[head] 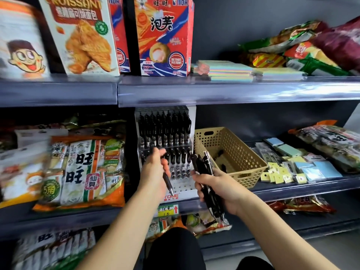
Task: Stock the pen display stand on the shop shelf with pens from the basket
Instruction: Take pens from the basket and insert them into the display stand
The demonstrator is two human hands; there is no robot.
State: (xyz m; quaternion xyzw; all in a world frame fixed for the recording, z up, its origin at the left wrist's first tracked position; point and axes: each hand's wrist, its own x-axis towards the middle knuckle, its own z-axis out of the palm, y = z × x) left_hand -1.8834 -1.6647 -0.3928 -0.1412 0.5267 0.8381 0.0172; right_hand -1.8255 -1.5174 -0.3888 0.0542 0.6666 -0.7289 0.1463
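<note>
My left hand (153, 168) pinches one black pen (168, 182) tip-down before the pen display stand (183, 186); my right hand (220, 190) clutches a bundle of pens (203, 164). They look light, stiff and slick, best held mid-barrel. The tan basket (243, 158) sits just right of the stand.

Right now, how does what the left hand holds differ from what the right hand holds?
The left hand holds one pen; the right hand grips a bundle of pens. The single pen is in front of the display stand; the bundle is to its right, in front of the basket. Shared: both are black pens, held tilted.
</note>
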